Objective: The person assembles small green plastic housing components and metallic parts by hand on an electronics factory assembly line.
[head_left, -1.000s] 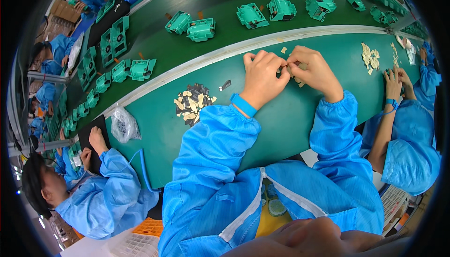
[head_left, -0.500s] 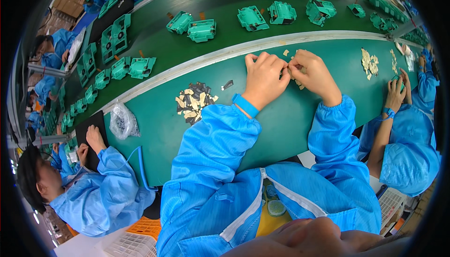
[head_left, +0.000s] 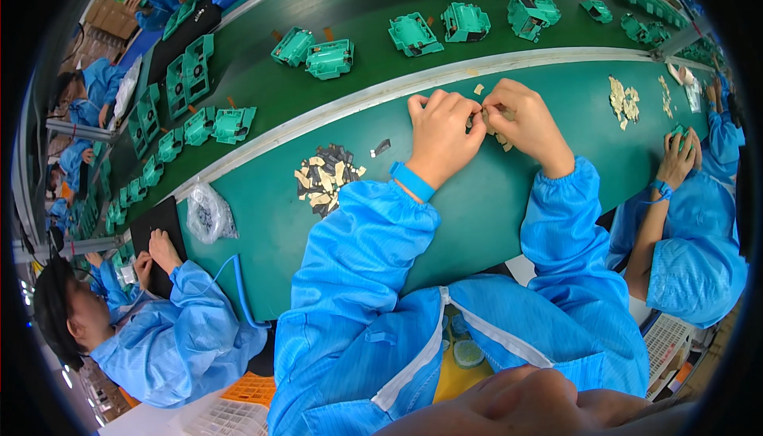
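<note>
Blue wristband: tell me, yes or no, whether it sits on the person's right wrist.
No. The blue wristband circles the left wrist, just behind the left hand; the right hand emerges straight from a blue elastic-cuffed sleeve.

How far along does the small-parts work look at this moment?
Done: nothing finished can be told apart near the hands. In hand: the left hand and right hand meet over a small tan piece, fingertips pinched together. Left: a pile of tan and black pieces lies beside the left arm, and a few loose pieces sit under the right hand.
</note>
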`<state>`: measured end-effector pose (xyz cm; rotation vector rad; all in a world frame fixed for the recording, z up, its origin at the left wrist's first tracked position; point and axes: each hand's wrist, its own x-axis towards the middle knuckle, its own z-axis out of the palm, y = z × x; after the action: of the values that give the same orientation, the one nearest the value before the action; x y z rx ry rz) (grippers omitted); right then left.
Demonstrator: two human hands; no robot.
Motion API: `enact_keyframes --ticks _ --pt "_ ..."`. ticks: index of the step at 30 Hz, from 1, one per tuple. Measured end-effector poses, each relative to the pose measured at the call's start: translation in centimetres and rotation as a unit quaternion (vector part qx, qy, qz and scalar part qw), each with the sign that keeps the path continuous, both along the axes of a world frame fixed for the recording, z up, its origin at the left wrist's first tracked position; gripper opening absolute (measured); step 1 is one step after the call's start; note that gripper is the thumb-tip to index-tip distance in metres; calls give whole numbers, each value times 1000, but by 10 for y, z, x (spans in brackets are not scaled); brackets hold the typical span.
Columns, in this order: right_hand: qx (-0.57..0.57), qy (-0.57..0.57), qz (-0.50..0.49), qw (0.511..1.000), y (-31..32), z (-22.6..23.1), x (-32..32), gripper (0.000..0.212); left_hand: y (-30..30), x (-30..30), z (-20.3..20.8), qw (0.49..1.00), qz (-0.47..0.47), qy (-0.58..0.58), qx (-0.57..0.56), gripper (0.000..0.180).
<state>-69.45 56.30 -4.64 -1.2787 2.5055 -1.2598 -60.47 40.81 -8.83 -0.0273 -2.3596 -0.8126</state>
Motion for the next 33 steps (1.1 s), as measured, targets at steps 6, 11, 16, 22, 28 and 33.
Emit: enact_keyframes --ticks 6,11,16,22,28,33 --pt "-19 -19 -15 1000 4 -5 -1 10 3 -1 3 1000 29 -2 -4 3" --pt "-1 1 -4 1000 2 -4 -2 9 5 -3 2 999 18 6 -31 4" --pt "2 2 -4 1000 5 -7 -5 8 7 -5 1 999 16 8 -44 4" --pt "1 33 -4 999 6 -5 -6 8 10 -7 -1 999 13 1 -41 4" --pt "-19 39 -13 999 11 -12 -12 9 14 -9 -1 1000 11 -6 -22 5" --pt "-29 22 -79 996 32 -8 -26 8 12 -12 0 1000 19 2 -15 5"
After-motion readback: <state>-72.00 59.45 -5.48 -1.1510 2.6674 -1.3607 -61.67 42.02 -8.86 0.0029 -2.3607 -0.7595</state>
